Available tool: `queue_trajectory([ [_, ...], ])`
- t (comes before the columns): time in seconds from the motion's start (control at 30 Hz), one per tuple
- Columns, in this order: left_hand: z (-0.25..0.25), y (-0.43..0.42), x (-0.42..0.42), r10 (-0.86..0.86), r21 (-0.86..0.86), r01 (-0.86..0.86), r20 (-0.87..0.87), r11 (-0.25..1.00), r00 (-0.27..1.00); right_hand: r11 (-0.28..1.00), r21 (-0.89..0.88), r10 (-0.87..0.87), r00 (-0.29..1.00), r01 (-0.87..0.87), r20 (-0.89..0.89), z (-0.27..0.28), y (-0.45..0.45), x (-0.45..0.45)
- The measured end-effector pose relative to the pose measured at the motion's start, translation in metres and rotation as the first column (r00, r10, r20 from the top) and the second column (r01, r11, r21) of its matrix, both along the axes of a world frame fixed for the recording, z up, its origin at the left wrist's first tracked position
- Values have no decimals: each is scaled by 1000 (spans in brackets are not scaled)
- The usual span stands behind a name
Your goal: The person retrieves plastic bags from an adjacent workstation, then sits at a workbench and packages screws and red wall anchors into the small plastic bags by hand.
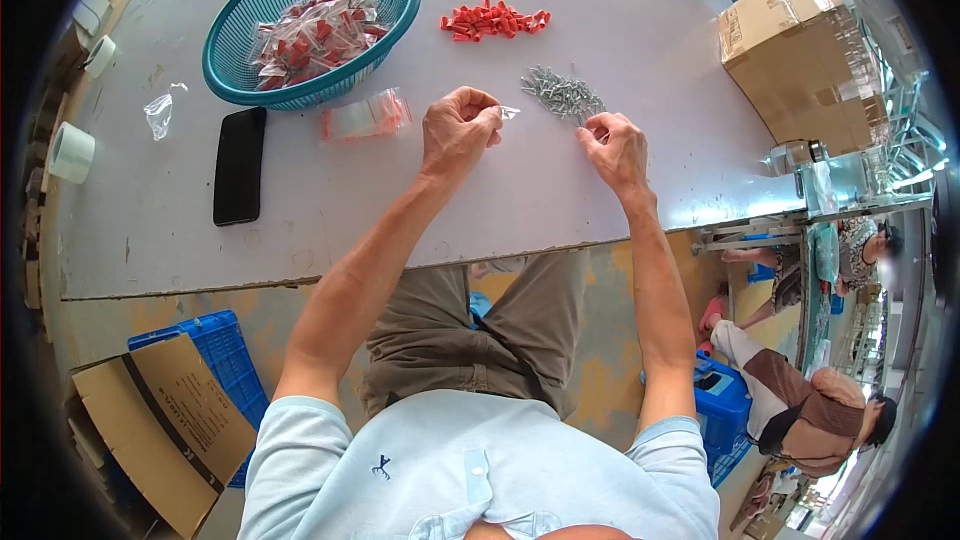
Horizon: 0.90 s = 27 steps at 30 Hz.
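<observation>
My left hand (462, 130) is closed, its thumb and fingertips pinching a small whitish piece (510, 113) that sticks out to the right. At the lower right edge of a pile of grey screws (562, 93), my right hand (612, 147) has its thumb and index finger pressed together; what they hold, if anything, is too small to name. Small red plugs (495, 21) lie in a heap beyond the screws. Left of my left hand is a stack of clear plastic bags with red edges (366, 116).
A teal basket (390, 48) holds bags with red pieces. A black phone (239, 166), tape rolls (72, 152) and a crumpled plastic piece (159, 115) lie left. A cardboard box (805, 70) stands right. Two people sit at the right, beyond the table.
</observation>
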<state>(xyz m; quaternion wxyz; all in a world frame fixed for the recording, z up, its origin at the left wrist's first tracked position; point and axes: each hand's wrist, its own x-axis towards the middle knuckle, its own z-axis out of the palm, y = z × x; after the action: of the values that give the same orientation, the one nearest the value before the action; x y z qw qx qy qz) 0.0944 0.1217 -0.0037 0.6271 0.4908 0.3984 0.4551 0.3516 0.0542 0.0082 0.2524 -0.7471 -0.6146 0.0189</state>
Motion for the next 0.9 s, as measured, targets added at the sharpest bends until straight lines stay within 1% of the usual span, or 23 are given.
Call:
queue_trajectory([
  [0.03, 1, 0, 1, 3, 0, -3, -2, 1000, 1000, 1000, -29, -9, 1000, 9, 24, -1, 3, 1],
  [0.07, 1, -1, 1, 8, 17, -7, -17, 1000, 1000, 1000, -29, -2, 1000, 3, 22, -2, 5, 3],
  [0.13, 0, -1, 1, 28, 31, -27, -34, 999, 999, 995, -93, -27, 1000, 27, -4, 0, 9, 0],
  [0.17, -3, -1, 2, 36, 77, -31, -71, 997, 997, 995, -96, -15, 1000, 14, -8, -1, 8, -5],
  [0.23, -4, -2, 4, 79, 154, -58, -137, 986, 987, 997, -75, 2, 971, -20, -238, 10, -2, -23],
  [0.27, -4, -1, 5, 92, 150, -72, -136, 986, 986, 996, -79, 15, 972, -34, -236, 15, -6, -34],
  [0.3, -5, -2, 7, 130, 229, -91, -163, 969, 978, 997, -38, 35, 855, -64, -517, 21, -11, -49],
  [0.33, -6, -4, 8, 161, 308, -97, -190, 946, 968, 997, 8, 52, 658, -70, -751, 26, -15, -63],
  [0.37, -6, -6, 9, 156, 305, -91, -194, 948, 969, 995, 39, 88, 592, -95, -801, 31, -16, -75],
  [0.43, -5, -8, 8, 213, 428, -106, -212, 898, 954, 994, 30, 87, 576, -107, -813, 32, -12, -89],
  [0.47, -5, -8, 8, 211, 432, -100, -218, 896, 953, 991, 23, 93, 563, -130, -821, 32, -8, -94],
  [0.5, -5, -9, 8, 225, 459, -105, -214, 882, 951, 993, 6, 76, 587, -120, -806, 31, -6, -98],
  [0.53, -5, -9, 8, 240, 485, -114, -208, 867, 948, 992, 10, 80, 585, -122, -807, 31, -3, -101],
  [0.6, -6, -10, 9, 234, 497, -106, -204, 861, 950, 996, -22, 40, 659, -86, -751, 29, 2, -105],
  [0.7, -6, -14, 7, 224, 534, -82, -207, 841, 952, 999, -3, 30, 672, -48, -740, 25, 6, -107],
  [0.73, -5, -15, 8, 221, 564, -66, -212, 823, 952, 997, 29, 67, 659, -68, -749, 17, 10, -107],
  [0.77, -8, -13, 6, 204, 546, -45, -234, 837, 951, 996, 66, 93, 657, -67, -748, 7, 12, -101],
  [0.8, -15, -10, 8, 161, 531, -10, -238, 847, 958, 987, 129, 158, 658, -92, -737, -4, 16, -97],
  [0.83, -27, -5, 12, 133, 489, -34, -168, 872, 977, 983, 168, 174, 637, -70, -751, -9, 17, -97],
  [0.87, -23, -4, 12, 16, 333, 16, -94, 943, 995, 973, 225, 206, 583, -41, -786, -13, 15, -95],
  [0.9, -18, -4, 9, -48, 225, 61, -61, 972, 997, 979, 202, 180, 619, -36, -764, -15, 14, -93],
])
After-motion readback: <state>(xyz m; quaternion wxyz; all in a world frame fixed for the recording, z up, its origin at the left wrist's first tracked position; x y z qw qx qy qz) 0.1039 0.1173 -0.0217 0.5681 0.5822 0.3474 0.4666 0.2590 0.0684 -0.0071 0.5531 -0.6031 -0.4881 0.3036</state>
